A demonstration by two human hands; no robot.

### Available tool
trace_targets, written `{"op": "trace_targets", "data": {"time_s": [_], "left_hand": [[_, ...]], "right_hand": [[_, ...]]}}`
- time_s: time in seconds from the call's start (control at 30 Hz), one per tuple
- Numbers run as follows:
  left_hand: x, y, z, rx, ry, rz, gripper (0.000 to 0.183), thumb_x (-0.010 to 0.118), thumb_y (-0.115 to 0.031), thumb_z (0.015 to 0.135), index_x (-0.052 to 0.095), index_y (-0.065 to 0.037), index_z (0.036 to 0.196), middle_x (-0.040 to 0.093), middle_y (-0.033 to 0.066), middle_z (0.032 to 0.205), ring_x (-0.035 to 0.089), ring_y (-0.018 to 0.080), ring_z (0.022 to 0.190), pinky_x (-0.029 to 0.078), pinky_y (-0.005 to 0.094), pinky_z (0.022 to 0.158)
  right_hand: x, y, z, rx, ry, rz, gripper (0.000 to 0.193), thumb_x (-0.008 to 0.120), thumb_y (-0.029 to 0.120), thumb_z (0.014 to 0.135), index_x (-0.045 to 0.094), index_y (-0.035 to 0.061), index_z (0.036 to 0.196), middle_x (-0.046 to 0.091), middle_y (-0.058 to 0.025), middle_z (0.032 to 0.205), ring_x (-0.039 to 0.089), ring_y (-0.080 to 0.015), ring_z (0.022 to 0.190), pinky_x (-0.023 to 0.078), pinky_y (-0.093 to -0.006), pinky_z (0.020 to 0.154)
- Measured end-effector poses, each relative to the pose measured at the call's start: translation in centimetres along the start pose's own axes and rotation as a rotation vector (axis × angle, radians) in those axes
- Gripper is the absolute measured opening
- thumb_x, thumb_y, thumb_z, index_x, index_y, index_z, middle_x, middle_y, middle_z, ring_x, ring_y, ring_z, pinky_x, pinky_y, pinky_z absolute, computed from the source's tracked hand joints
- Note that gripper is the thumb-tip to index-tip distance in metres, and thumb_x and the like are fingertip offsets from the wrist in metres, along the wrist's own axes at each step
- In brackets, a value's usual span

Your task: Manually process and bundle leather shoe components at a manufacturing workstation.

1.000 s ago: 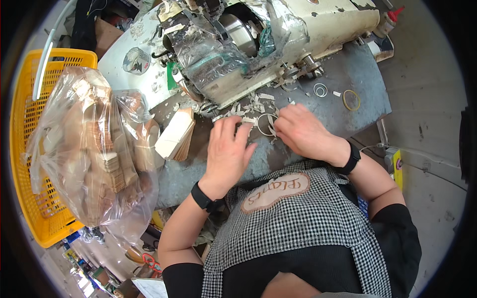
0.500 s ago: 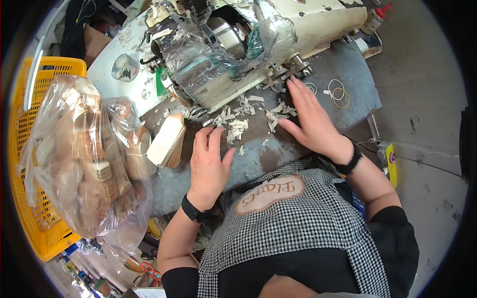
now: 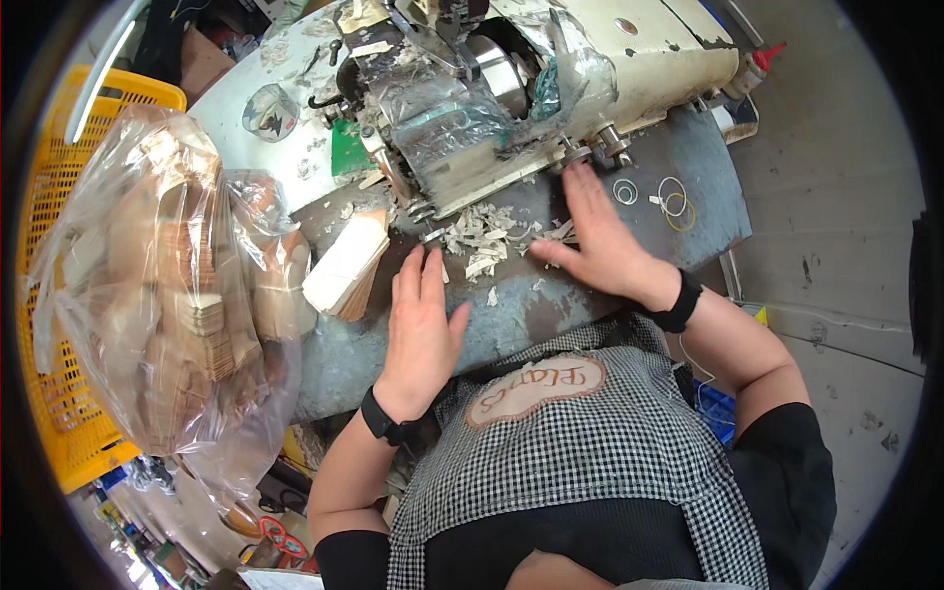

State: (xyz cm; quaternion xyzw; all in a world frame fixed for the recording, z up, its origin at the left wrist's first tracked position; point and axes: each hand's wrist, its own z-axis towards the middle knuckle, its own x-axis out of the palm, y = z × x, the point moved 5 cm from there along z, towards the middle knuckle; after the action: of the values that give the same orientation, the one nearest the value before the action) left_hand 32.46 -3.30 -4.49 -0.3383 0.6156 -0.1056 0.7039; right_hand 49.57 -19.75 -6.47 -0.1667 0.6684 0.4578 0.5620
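My right hand (image 3: 605,246) lies low over the worktable with its fingers stretched out and holds nothing. Its fingertips are just under a metal knob (image 3: 576,155) on the front of a worn cream machine (image 3: 551,147). Beside its thumb, a heap of pale thin scraps (image 3: 484,234) lies along the machine's front edge. My left hand (image 3: 423,329) rests on the near part of the table, fingers extended and thumb apart, also without anything in it. Its fingertips point at a small metal part (image 3: 433,236) at the left end of the scraps. A banded-looking stack of cream and tan pieces (image 3: 346,264) lies left of that hand.
A clear plastic bag (image 3: 177,295) full of tan stacked pieces leans over a yellow basket (image 3: 108,93) at left. Thin rings (image 3: 673,200) lie on the table at right. A bottle with a red tip (image 3: 755,67) stands at the far right, a clear cup (image 3: 270,113) at the far left.
My right hand has shifted left, and the scraps by it are bunched closer to the main heap. My left hand stays nearly in place. The whole view has tilted slightly.
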Motion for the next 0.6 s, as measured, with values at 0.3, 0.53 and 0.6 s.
{"op": "trace_targets", "data": {"time_s": [0.3, 0.53, 0.6], "left_hand": [[-0.6, -0.1, -0.5, 0.048, -0.022, -0.136, 0.065, 0.070, 0.003, 0.078, 0.044, 0.004, 0.137, 0.048, 0.0220, 0.135, 0.059, 0.0338, 0.110, 0.052, 0.0375, 0.092], [-4.5, 1.3, -3.0, -0.022, -0.035, -0.154, 0.058, 0.071, 0.002, 0.079, 0.050, 0.001, 0.133, 0.055, 0.0185, 0.128, 0.061, 0.0323, 0.107, 0.054, 0.0370, 0.090], [-3.9, 1.5, -3.2, -0.044, -0.028, -0.176, 0.061, 0.072, 0.002, 0.079, 0.048, 0.001, 0.135, 0.053, 0.0184, 0.128, 0.062, 0.0319, 0.106, 0.054, 0.0369, 0.089]], "right_hand": [[4.3, 8.4, 0.6, -0.515, 0.328, 0.206, 0.107, 0.077, 0.046, 0.077, 0.018, -0.0100, 0.148, 0.022, -0.0307, 0.154, 0.020, -0.0431, 0.146, 0.019, -0.0468, 0.121], [3.4, 10.2, 2.3, -0.607, 0.483, -0.021, 0.100, 0.079, 0.041, 0.075, 0.027, -0.0049, 0.147, 0.028, -0.0293, 0.152, 0.026, -0.0424, 0.143, 0.026, -0.0451, 0.118], [2.3, 10.1, 2.1, -0.645, 0.477, 0.019, 0.101, 0.081, 0.041, 0.073, 0.028, -0.0044, 0.146, 0.033, -0.0287, 0.147, 0.031, -0.0425, 0.140, 0.028, -0.0460, 0.116]]}}
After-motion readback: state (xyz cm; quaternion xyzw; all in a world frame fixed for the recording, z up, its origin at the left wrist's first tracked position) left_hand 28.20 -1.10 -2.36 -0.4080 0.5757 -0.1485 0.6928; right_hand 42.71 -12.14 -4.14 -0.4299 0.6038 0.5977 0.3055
